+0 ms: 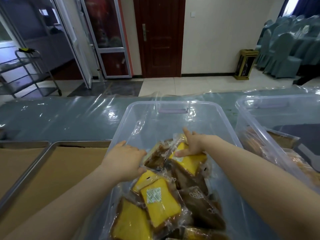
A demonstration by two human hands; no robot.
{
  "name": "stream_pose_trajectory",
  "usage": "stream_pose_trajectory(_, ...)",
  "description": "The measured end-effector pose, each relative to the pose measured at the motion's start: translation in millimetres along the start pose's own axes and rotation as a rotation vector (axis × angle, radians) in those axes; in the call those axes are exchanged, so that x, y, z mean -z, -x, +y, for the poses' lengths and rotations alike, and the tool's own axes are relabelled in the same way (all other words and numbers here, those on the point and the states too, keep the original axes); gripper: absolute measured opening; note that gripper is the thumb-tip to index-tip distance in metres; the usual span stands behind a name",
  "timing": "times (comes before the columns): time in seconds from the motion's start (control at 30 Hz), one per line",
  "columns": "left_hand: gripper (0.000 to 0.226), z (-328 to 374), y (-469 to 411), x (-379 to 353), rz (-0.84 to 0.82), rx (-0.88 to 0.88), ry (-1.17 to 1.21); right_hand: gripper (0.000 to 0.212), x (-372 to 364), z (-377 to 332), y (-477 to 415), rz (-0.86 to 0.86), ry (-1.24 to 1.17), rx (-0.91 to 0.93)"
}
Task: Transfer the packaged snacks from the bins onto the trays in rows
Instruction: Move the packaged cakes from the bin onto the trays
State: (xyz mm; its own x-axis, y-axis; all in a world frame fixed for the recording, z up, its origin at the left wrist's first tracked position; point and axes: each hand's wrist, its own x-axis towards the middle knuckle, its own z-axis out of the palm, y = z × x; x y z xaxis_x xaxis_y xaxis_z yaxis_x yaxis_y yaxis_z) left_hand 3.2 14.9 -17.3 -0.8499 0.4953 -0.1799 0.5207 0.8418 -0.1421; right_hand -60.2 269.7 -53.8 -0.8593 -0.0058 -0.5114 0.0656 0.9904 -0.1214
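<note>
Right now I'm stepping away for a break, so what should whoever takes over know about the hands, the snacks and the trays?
Left hand: grip on the edge of a brown packet inside the clear bin.
Right hand: thumb clamps a yellow cake packet in the same bin.
Done: nothing visible; the paper-lined steel tray and its neighbour tray show no snacks.
Left: every packet here, plus those in the second bin on the right, goes onto the trays in rows.
</note>
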Motion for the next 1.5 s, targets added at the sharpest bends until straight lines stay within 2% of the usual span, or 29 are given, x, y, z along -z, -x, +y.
stream_pose_trajectory(0.07,0.07,16.8,-11.9,1.7,-0.153,0.044,0.346,0.136,-3.7,-4.7,-0.7,-0.01,0.045,0.034)
stream_pose_trajectory(0.1,0.083,28.5,-18.2,-0.7,-0.254,0.022,0.433,0.135,-5.5,-6.8,-0.9,0.009,0.057,0.052)
stream_pose_trajectory(0.2,0.118,53.5,-29.1,-21.8,-0.46,-0.041,0.266,0.132,-9.8,-8.6,1.7,0.074,0.11,0.065)
stream_pose_trajectory(0.3,0.124,50.5,-30.2,-44.3,-0.548,0.01,0.177,0.117,-8.9,-9.3,6.5,0.096,0.193,0.057)
stream_pose_trajectory(0.37,0.12,46.2,-29.4,-50.2,-0.536,0.03,0.133,0.115,-5.6,-7.9,6.8,0.096,0.167,0.051)
stream_pose_trajectory(0.47,0.116,47.2,-31.6,-52.2,-0.443,0.008,0.051,0.121,-3.5,-4.8,1.6,0.084,0.097,0.031)
stream_pose_trajectory(0.57,0.107,46.4,-34.3,-48.0,-0.349,0.037,0.085,0.124,-1.4,-6.2,0.3,0.003,0.013,-0.007)
stream_pose_trajectory(0.63,0.099,42.7,-35.2,-42.8,-0.288,0.061,0.1,0.119,2.7,-7.7,3.2,0.015,0.06,-0.018)
stream_pose_trajectory(0.77,0.08,42.7,-36.5,-31.5,-0.077,0.071,0.047,0.096,9.8,-10.4,13.1,0.234,0.21,0.026)
stream_pose_trajectory(0.83,0.073,44.8,-36.8,-26.0,0.061,0.088,0.014,0.084,10.6,-13.6,16.7,0.314,0.168,0.066)
stream_pose_trajectory(0.93,0.048,43.2,-36.7,-17.8,0.264,0.126,-0.018,0.049,13.5,-15.4,22.1,0.389,0.074,0.12)
stream_pose_trajectory(0.97,0.043,41.7,-36.3,-15.6,0.318,0.137,-0.02,0.043,15.1,-14.2,24.4,0.405,0.028,0.129)
stream_pose_trajectory(1.13,0.037,30.5,-27.6,0.4,0.486,0.132,0.039,0.041,27.9,-12.3,46.9,0.547,-0.214,0.164)
stream_pose_trajectory(1.37,0.031,1.3,12.2,55.8,0.885,0.162,0.16,0.034,39.7,-51.6,105.7,0.814,-0.453,0.253)
stream_pose_trajectory(1.5,0.039,-40.7,60.0,60.7,1.042,0.206,0.247,0.027,46.6,-97.7,146.4,0.835,-0.698,0.352)
